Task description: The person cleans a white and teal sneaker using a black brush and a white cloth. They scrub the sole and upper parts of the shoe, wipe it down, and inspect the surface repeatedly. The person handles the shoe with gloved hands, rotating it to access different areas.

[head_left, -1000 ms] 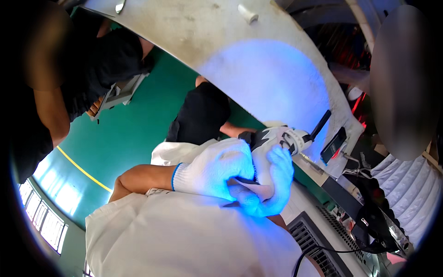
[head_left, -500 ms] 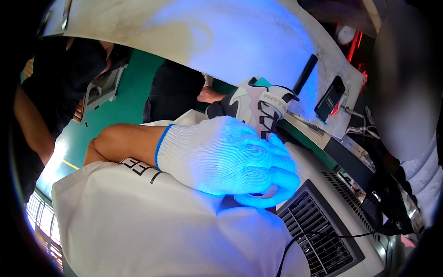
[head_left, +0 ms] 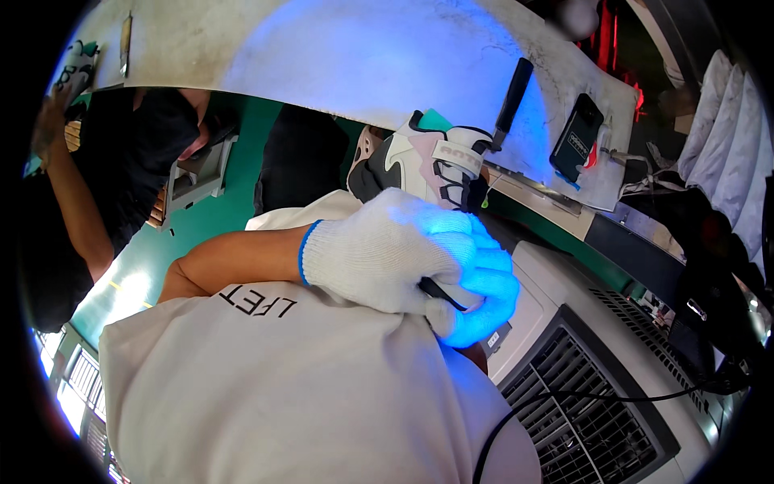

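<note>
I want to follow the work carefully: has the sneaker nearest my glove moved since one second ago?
Yes, the sneaker is now farther left of the smartphone lying on the table.

A pale worktable (head_left: 322,48), partly washed in blue light, curves across the top of a workshop; a dark phone (head_left: 578,137) lies near its right end; a slim tool (head_left: 125,44) rests near its left; a co-worker in black (head_left: 133,153) appears at left above the green floor (head_left: 193,226); a slatted dark grille (head_left: 580,363) fronts a pale machine (head_left: 524,270), crossed by a black cable (head_left: 580,396); pleated white material (head_left: 730,145) hangs far right.
</note>
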### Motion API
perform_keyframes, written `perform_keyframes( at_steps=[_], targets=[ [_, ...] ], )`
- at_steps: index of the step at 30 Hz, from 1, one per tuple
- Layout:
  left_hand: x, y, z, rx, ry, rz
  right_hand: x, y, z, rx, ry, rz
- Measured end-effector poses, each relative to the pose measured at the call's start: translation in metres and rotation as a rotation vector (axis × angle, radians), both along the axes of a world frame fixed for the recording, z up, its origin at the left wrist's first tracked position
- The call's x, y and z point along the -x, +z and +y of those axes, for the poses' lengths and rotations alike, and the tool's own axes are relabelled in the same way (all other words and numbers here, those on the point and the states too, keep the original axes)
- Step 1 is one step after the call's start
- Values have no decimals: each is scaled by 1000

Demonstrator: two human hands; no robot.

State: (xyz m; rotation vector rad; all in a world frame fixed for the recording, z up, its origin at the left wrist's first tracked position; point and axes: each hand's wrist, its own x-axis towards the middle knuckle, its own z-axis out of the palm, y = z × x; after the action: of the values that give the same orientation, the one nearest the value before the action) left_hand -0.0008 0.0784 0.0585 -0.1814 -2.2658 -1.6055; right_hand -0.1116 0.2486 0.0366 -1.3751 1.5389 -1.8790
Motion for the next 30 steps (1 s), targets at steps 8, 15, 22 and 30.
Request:
perform_keyframes(
  at_steps=[8,15,22,30],
  targets=[
    [-1,4,-2,-44,68,-105,18,11,14,-23,129,-108],
    [-2,1,-18,-119,-5,-6,7,43,-11,-140,47,147],
    [-4,-4,-43,-139,-56,45,5,60,-47,-130,87,263],
    [-64,-81,-32,-321,354,-186,9,91,-45,-576,124,343]
  ],
)
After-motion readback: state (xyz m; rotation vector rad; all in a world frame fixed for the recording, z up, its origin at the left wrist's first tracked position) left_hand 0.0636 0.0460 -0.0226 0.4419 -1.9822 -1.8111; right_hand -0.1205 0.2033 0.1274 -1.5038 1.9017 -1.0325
